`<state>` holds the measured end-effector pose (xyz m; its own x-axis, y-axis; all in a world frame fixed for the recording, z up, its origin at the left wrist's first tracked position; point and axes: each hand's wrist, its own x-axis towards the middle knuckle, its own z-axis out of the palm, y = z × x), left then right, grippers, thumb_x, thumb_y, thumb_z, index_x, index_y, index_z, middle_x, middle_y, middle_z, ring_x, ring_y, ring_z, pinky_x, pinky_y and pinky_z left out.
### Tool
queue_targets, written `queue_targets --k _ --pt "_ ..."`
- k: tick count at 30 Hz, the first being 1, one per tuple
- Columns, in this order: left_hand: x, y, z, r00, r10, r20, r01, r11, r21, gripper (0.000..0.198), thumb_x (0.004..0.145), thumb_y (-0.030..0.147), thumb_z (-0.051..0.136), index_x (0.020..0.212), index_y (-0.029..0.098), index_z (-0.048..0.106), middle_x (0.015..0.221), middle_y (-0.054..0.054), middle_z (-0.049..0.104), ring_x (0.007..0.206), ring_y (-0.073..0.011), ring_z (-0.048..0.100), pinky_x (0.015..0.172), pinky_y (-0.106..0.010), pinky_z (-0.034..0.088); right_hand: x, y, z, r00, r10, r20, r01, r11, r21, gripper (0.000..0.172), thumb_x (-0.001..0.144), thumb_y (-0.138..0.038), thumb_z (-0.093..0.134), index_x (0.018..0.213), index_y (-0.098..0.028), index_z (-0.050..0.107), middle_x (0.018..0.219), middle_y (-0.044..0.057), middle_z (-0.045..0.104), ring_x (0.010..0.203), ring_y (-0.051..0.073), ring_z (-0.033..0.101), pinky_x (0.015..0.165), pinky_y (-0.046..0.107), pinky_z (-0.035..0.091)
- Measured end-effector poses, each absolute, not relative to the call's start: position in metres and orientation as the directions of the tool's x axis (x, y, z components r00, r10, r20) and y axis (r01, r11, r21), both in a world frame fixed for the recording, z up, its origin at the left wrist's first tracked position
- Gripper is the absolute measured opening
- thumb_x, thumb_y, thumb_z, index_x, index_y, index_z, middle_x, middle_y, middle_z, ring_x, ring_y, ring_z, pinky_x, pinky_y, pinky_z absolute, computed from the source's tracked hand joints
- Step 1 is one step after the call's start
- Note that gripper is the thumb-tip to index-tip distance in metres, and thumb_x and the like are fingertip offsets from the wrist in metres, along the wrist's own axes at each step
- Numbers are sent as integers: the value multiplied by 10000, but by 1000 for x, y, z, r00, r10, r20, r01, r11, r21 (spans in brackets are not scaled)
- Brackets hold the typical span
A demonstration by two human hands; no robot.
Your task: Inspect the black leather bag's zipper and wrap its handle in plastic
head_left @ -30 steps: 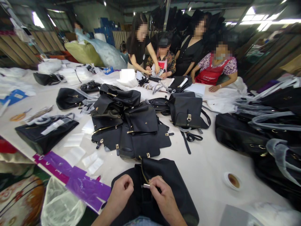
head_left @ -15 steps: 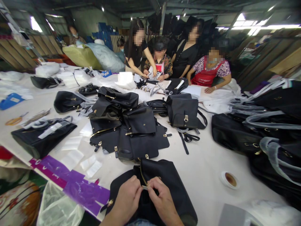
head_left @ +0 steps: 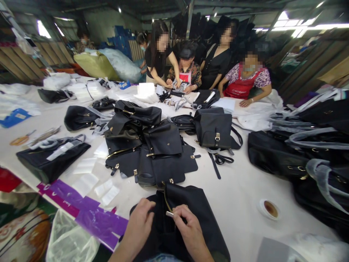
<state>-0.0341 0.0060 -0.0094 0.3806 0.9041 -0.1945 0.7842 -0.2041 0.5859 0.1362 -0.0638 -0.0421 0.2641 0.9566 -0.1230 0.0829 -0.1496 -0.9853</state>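
Note:
A black bag [head_left: 201, 214] lies in front of me at the table's near edge, its gold-toned zip [head_left: 167, 201] running down the opening. My right hand [head_left: 188, 225] is closed, thumb and forefinger pinching a small pale zipper pull [head_left: 169, 214] at the lower end of the zip. To the left of it, my left hand [head_left: 141, 220] hovers over the bag's dark left part, fingers and thumb apart, with nothing visible in it. Just beyond is a heap of black bags [head_left: 160, 160] with gold-toned buckles.
More black bags [head_left: 275, 153] with wrapped handles are piled at right. A small round dish [head_left: 269, 209] of brown stuff sits nearby. Purple plastic [head_left: 100, 222] covers the left edge; scissors [head_left: 23, 139] lie farther left. Several people [head_left: 188, 69] work across the table.
My left hand has come off the zipper pull and shifted left, its fingers parting. My right hand keeps its pinch on the pull. The view has shifted slightly.

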Motion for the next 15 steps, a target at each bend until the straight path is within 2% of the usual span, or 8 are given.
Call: queue_targets --k 2,5,9,15 --pt "-20 -3 -5 385 893 -234 675 -100 731 138 786 159 533 808 181 668 747 -13 584 691 -166 567 647 -266 431 135 -64 -43 262 958 -117 85 -144 -986 259 856 -309 585 619 -205 580 751 15 619 770 186 573 758 301 422" --pt "-3 -11 -4 329 911 -247 601 -1 799 188 786 240 547 626 176 621 658 -5 568 627 -156 534 597 -262 388 134 -64 -44 265 959 -100 110 -133 -985 258 860 -314 582 625 -208 581 752 19 632 776 188 573 774 307 423" --pt "2 -11 -8 347 909 -233 507 27 861 195 798 242 509 636 177 594 665 -10 590 646 -157 538 600 -251 385 134 -64 -43 233 970 -70 159 -109 -981 252 862 -306 573 631 -207 560 751 19 626 761 181 575 783 304 425" --pt "4 -10 -16 395 909 -134 473 -76 878 212 829 225 439 637 184 520 665 -6 546 632 -150 523 596 -251 371 135 -63 -44 220 972 -77 174 -117 -978 268 878 -326 541 638 -207 542 744 24 608 745 182 568 729 290 437"
